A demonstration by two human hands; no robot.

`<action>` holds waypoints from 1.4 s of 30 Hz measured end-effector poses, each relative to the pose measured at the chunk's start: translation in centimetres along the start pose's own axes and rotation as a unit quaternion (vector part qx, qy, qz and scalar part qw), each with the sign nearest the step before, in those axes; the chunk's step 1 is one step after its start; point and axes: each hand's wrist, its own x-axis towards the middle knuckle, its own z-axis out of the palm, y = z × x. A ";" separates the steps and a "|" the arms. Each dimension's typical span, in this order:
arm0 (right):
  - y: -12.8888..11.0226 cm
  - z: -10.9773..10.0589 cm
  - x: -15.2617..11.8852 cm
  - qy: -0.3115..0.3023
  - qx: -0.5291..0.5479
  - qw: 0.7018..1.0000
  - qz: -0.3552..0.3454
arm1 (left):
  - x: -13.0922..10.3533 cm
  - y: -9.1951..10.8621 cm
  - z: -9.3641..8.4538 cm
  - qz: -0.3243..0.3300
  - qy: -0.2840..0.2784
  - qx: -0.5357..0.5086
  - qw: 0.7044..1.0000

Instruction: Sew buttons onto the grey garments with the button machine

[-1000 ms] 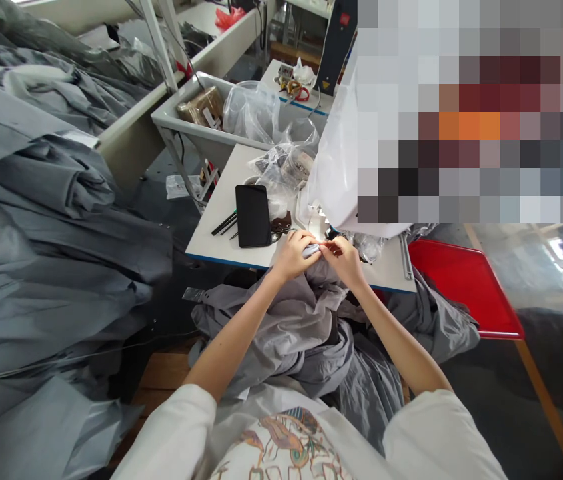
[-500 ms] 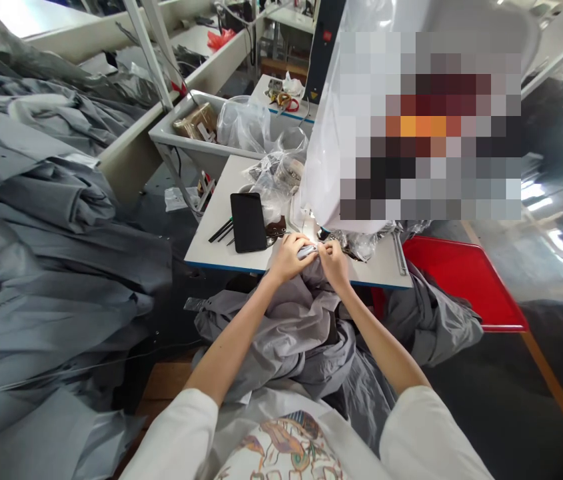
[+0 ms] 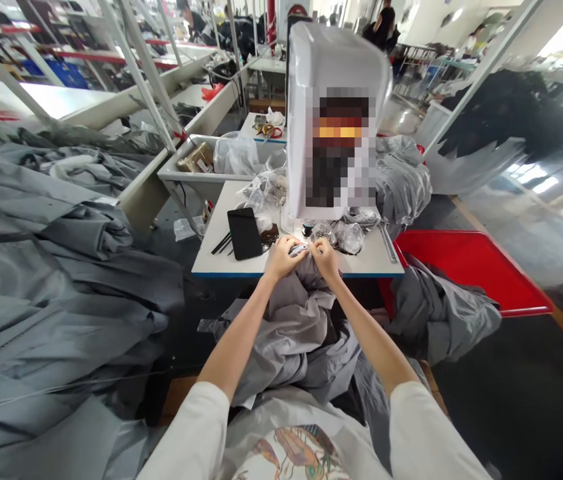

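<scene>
At the front of a white table, my left hand (image 3: pixel 284 256) is closed on a fold of grey fabric (image 3: pixel 294 303). My right hand (image 3: pixel 324 257) pinches the same fabric close beside it, the fingertips of both hands nearly meeting. From there the cloth hangs over the table's edge and bunches across my lap. Just beyond my hands stands a tall white machine (image 3: pixel 298 160), its front partly blurred out. What exactly lies between the fingertips is too small to make out.
A black tablet or phone (image 3: pixel 244 233) lies left on the table (image 3: pixel 206 263), near dark pens. Plastic bags of small parts (image 3: pixel 348 237) sit right of the machine. A red tray (image 3: pixel 481 267) stands at right, partly under grey cloth. Piled grey fabric (image 3: pixel 61 293) fills the left.
My head view has tilted up and the whole machine and the room behind now show. Both hands stay closed on the fabric at the table's front.
</scene>
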 end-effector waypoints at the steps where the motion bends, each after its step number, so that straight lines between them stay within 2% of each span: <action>1: 0.0 -0.1 0.0 -0.001 0.007 1.000 -0.001 | 0.0 0.0 0.0 -0.001 -0.003 0.003 1.000; 11: 0.1 -0.2 -0.1 0.001 0.005 1.000 0.001 | 0.1 0.3 -0.1 0.000 -0.003 0.006 1.000; 21: 0.4 0.1 -0.1 -0.002 0.012 1.000 -0.002 | 0.0 -0.6 0.1 0.013 -0.004 0.018 1.000; 27: 0.3 0.0 -0.2 0.001 0.007 1.000 -0.003 | 0.0 0.0 -0.1 0.024 0.001 0.003 1.000; 33: 0.2 0.1 -0.3 0.002 0.001 1.000 0.005 | 0.1 0.3 -0.2 0.004 -0.010 0.000 1.000; 35: 0.3 -0.2 -0.2 -0.017 0.016 1.000 0.001 | 0.1 0.3 -0.4 -0.004 -0.018 -0.024 1.000; 38: 0.8 -1.5 -0.1 -0.085 0.058 0.994 -0.023 | 0.0 0.1 -1.1 -0.034 -0.046 -0.062 0.996; 40: 1.3 -2.6 -0.1 -0.131 0.070 0.988 -0.041 | 0.0 0.0 -1.8 -0.083 -0.068 -0.068 0.992; 42: 1.9 -3.7 -0.1 -0.152 0.062 0.986 -0.044 | 0.0 0.0 -2.6 -0.136 -0.090 -0.068 0.984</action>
